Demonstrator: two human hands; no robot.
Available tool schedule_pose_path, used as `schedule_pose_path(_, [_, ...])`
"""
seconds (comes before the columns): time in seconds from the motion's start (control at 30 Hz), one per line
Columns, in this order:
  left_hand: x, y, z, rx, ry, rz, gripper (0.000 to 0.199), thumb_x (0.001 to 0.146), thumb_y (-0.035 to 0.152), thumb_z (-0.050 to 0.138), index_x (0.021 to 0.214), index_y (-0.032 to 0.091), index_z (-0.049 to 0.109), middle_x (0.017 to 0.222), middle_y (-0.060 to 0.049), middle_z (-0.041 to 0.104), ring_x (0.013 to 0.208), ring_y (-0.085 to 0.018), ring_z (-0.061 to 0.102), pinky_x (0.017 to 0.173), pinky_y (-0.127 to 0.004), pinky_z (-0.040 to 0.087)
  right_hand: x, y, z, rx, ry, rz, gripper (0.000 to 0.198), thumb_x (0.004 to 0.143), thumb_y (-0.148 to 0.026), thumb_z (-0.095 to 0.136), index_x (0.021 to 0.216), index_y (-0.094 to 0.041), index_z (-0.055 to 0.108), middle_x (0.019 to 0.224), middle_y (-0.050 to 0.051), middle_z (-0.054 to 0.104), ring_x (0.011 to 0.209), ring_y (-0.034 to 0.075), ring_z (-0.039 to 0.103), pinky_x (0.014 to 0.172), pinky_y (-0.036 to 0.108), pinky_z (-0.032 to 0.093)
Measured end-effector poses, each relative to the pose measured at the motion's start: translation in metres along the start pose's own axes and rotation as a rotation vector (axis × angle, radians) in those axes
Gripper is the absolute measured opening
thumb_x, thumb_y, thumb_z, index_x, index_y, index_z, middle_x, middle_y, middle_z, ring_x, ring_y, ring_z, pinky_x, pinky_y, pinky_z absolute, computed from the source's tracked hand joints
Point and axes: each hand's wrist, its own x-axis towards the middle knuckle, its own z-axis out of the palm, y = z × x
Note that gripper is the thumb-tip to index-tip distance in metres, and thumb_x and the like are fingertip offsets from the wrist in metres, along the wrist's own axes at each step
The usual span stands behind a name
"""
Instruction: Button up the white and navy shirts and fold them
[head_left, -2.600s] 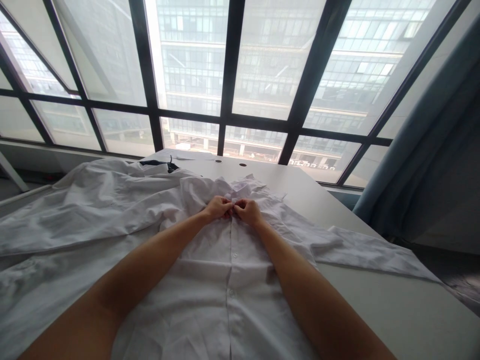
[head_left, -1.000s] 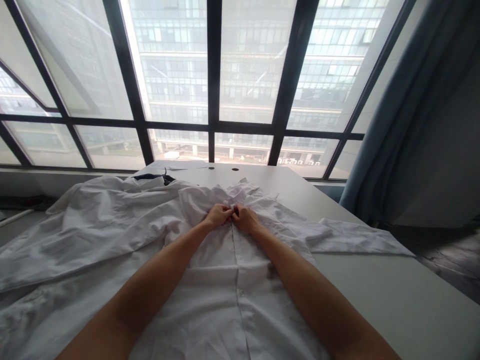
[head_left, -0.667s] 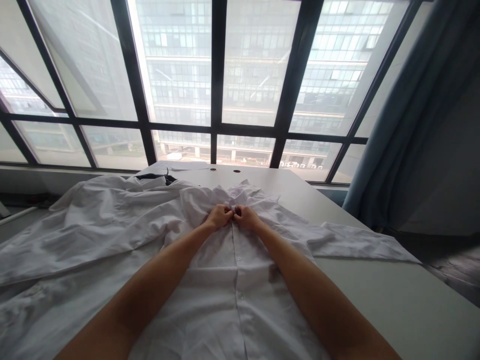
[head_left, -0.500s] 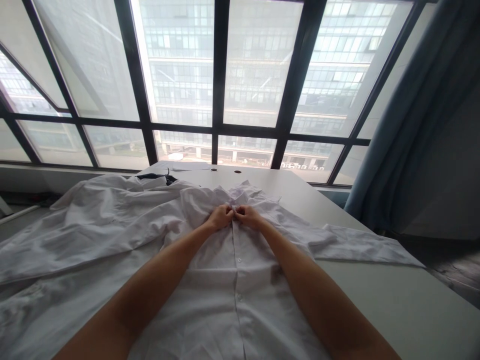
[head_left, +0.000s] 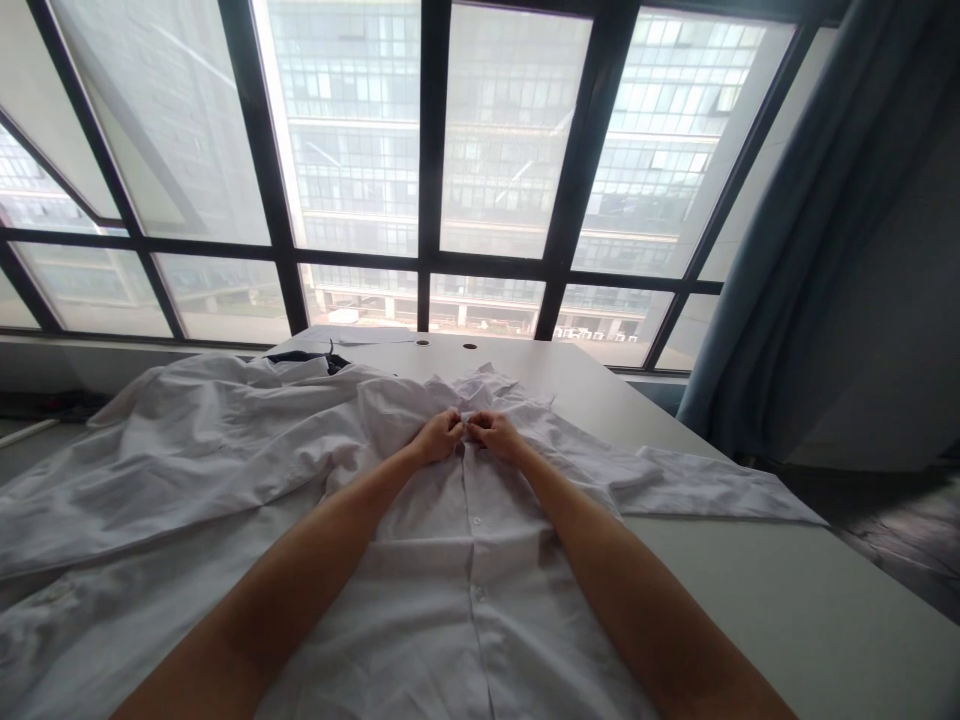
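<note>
A white button-up shirt (head_left: pixel 435 600) lies spread on the white table (head_left: pixel 750 580), its collar end away from me and one sleeve stretched to the right. Near the collar, my left hand (head_left: pixel 440 436) pinches the front placket from the left. Facing it, the fingers of my right hand (head_left: pixel 493 434) are closed on the cloth from the right, just apart from the left fingertips. Whatever button is between the fingertips is too small to make out. Lower on the placket, buttons (head_left: pixel 477 521) show in a line toward me.
More crumpled white cloth (head_left: pixel 202 440) covers the table's left side, with a dark item (head_left: pixel 300 356) behind it. Two round holes pierce the far tabletop. Large framed windows (head_left: pixel 495 140) stand beyond, and a blue-grey curtain (head_left: pixel 772 270) hangs at the right.
My fingertips have moved slightly apart at the placket, the right fingers loosening a little. The view has shifted slightly; the shirt lies as before.
</note>
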Motion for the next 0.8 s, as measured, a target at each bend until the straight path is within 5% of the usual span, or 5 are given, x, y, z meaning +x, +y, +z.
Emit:
schedule_pose_path(0.2, [-0.002, 0.003, 0.004, 0.192, 0.095, 0.044, 0.013, 0.087, 0.021, 0.055, 0.085, 0.014, 0.065, 0.067, -0.001, 0.066, 0.064, -0.015, 0.061, 0.064, -0.022, 0.044, 0.003, -0.001, -0.001, 0.033, -0.041, 0.090, 0.019, 0.075, -0.031, 0.068, 0.067, -0.016, 0.060, 0.051, -0.003, 0.056, 0.046, 0.009, 0.050, 0.046, 0.020, 0.042])
schedule_pose_path(0.37, [-0.013, 0.011, 0.001, 0.546, 0.145, 0.068, 0.019, 0.092, 0.025, 0.052, 0.097, 0.016, 0.067, 0.095, -0.012, 0.072, 0.094, -0.024, 0.065, 0.084, -0.032, 0.047, -0.005, -0.003, 0.003, -0.434, 0.099, -0.131, 0.010, 0.082, -0.026, 0.062, 0.082, -0.017, 0.068, 0.073, 0.002, 0.069, 0.067, 0.015, 0.062, 0.065, 0.024, 0.047])
schedule_pose_path(0.47, [-0.017, 0.009, -0.001, 0.721, 0.105, 0.113, 0.025, 0.091, 0.023, 0.050, 0.109, 0.014, 0.066, 0.117, -0.016, 0.067, 0.114, -0.027, 0.058, 0.100, -0.036, 0.042, -0.015, -0.005, 0.005, -0.743, 0.110, -0.284, 0.017, 0.085, -0.029, 0.062, 0.097, -0.019, 0.070, 0.097, 0.007, 0.072, 0.092, 0.020, 0.064, 0.084, 0.028, 0.046])
schedule_pose_path(0.57, [-0.018, -0.001, -0.001, 0.776, 0.030, 0.153, 0.037, 0.094, 0.024, 0.045, 0.126, 0.013, 0.060, 0.137, -0.016, 0.058, 0.126, -0.027, 0.051, 0.108, -0.039, 0.036, -0.021, -0.010, 0.007, -0.943, 0.064, -0.289, 0.027, 0.093, -0.037, 0.054, 0.108, -0.020, 0.069, 0.114, 0.011, 0.067, 0.110, 0.024, 0.059, 0.095, 0.034, 0.042])
schedule_pose_path(0.8, [-0.050, -0.008, -0.010, 0.798, -0.143, 0.107, 0.050, 0.097, 0.029, 0.039, 0.143, 0.011, 0.047, 0.151, -0.018, 0.044, 0.141, -0.027, 0.039, 0.117, -0.041, 0.026, -0.044, -0.034, 0.019, -1.214, 0.014, -0.208, 0.040, 0.102, -0.032, 0.034, 0.113, -0.012, 0.067, 0.117, 0.020, 0.066, 0.108, 0.030, 0.060, 0.094, 0.041, 0.038])
